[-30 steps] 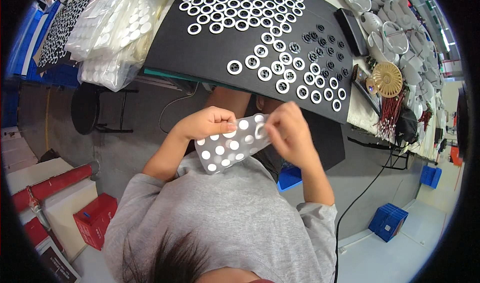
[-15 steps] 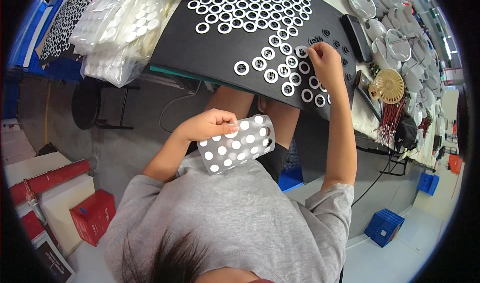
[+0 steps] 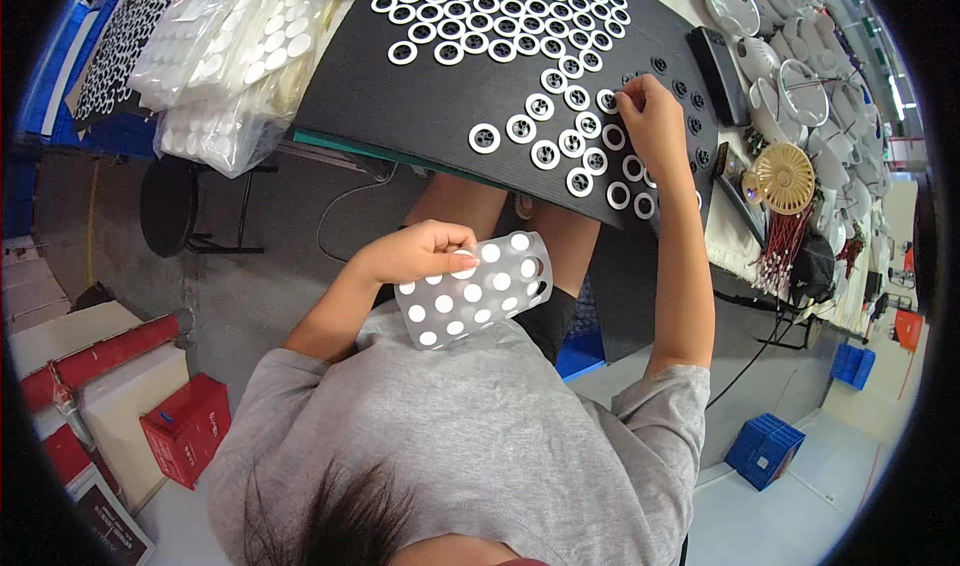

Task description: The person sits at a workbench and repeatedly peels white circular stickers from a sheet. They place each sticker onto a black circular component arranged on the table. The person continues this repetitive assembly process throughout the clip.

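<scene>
Head view: left hand (image 3: pixel 415 253) grips dotted sheet (image 3: pixel 475 291); right hand (image 3: pixel 655 121) fingertips pinch ring (image 3: pixel 608 101) on black mat (image 3: pixel 420 106).

The left hand (image 3: pixel 418 251) sits near the middle of the frame, its bare forearm bent up from the lower left, fingers curled and thumb pressed down in a pinching hold. The right arm stretches almost straight up the right of centre, elbow low and wrist high. The right hand (image 3: pixel 652 121) lies palm down in the upper right, fingertips bent downward and close together.
</scene>
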The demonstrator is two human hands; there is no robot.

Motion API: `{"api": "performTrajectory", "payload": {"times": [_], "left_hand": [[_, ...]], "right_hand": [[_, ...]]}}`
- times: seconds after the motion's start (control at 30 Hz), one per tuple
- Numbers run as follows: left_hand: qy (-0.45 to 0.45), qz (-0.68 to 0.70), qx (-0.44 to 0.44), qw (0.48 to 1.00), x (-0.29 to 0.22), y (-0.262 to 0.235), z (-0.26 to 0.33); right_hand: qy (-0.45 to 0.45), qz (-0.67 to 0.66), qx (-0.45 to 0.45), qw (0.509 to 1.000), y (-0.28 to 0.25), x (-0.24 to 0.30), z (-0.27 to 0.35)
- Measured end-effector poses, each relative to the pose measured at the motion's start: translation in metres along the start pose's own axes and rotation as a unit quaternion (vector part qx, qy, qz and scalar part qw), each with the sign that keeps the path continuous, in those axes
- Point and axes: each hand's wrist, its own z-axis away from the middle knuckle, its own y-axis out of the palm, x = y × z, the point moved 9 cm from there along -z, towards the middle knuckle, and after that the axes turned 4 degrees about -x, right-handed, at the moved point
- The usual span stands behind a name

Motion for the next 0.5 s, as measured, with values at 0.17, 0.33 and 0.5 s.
{"api": "performTrajectory", "payload": {"times": [0.17,0.33,0.5], "left_hand": [[0.045,-0.065,0.029,0.996,-0.015,0.011,0.004],[0.036,-0.124,0.01,0.992,-0.015,0.007,0.005],[0.025,-0.131,0.02,0.991,-0.027,0.013,0.003]], "right_hand": [[-0.085,-0.03,-0.065,0.994,-0.022,0.039,0.02],[-0.167,-0.156,0.072,0.971,-0.011,0.101,0.091],[-0.222,-0.189,0.149,0.945,0.015,0.124,0.147]]}}
